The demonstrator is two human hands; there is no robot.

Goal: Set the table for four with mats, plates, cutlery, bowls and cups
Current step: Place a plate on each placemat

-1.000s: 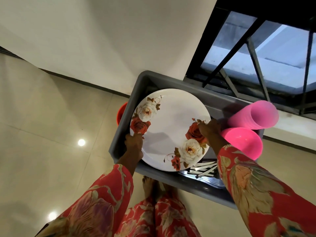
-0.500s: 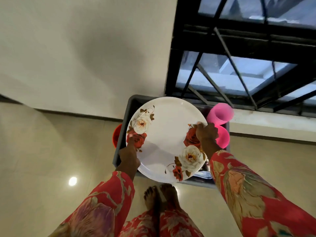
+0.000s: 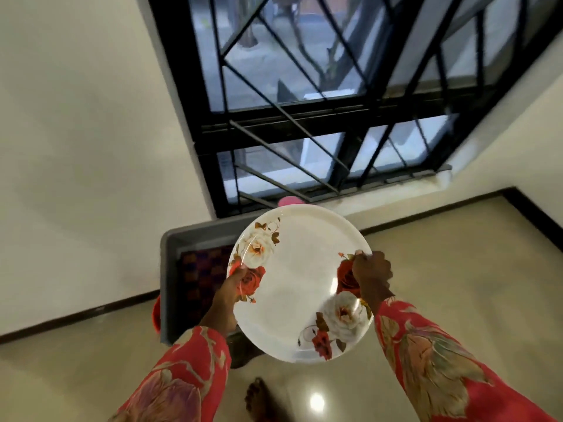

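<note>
left hand (image 3: 231,283) fingers gripped plate (image 3: 300,281) rim | right hand (image 3: 370,271) fingers curled on opposite rim | bin (image 3: 195,236) beneath fingers

Long red sleeves (image 3: 426,354) printed with large beige-and-mauve flowers; 1 bare foot (image 3: 259,397).
</note>
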